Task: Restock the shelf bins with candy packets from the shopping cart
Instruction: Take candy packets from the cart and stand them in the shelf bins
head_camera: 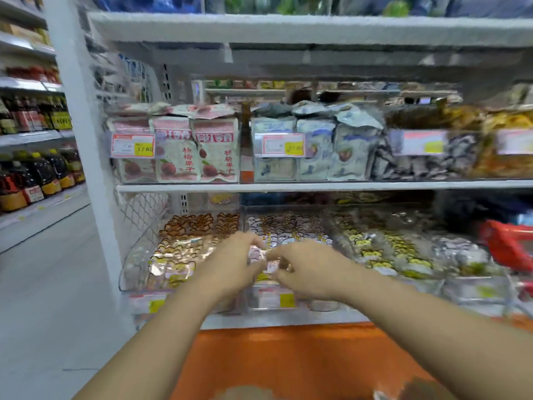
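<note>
Both my hands reach over the clear bins on the lower shelf. My left hand (230,264) and my right hand (308,269) meet above the second bin (271,301). Between their fingertips I pinch small candy packets (261,254), pink and white, blurred by motion. That bin holds white and yellow packets (288,223). The bin to its left (135,272) is filled with brown and gold packets (187,235). The red shopping cart (507,243) shows at the right edge.
Further clear bins (389,243) of yellow and silver candy run to the right. The shelf above holds bagged dried fruit (196,148) behind price tags. An orange base panel (288,359) lies below. An aisle floor (43,298) and bottle shelves (34,174) are at left.
</note>
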### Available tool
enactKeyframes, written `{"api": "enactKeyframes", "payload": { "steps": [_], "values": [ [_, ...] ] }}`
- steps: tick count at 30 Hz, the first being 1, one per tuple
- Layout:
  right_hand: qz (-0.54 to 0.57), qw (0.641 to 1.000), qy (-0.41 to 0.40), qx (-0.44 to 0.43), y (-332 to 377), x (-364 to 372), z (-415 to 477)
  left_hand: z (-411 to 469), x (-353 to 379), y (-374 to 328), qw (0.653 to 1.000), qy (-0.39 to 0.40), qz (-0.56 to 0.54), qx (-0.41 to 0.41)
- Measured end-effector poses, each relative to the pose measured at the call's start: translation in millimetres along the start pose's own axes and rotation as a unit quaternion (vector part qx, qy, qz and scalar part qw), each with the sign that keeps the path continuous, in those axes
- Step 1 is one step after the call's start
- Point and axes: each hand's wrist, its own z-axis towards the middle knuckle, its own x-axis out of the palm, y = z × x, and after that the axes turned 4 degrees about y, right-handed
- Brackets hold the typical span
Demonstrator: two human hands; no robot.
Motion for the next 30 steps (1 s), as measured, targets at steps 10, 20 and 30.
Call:
{"api": "enactKeyframes", "payload": {
  "steps": [10, 20, 30],
  "values": [
    [-0.028, 0.986, -0.036, 0.162, -121, -67, -260, -23, 100, -249, 0.949, 0.056, -0.133, 0.279],
    [0.031, 0.934, 0.109, 0.339, -219, -2, -437, -51, 213, -383, 0.900, 0.174, -0.002, 0.400],
    [0.028, 0.807, 0.494, 0.323, -245, 114, -459, -39, 243, -382, 0.881, 0.288, 0.128, 0.352]
  ]
}}
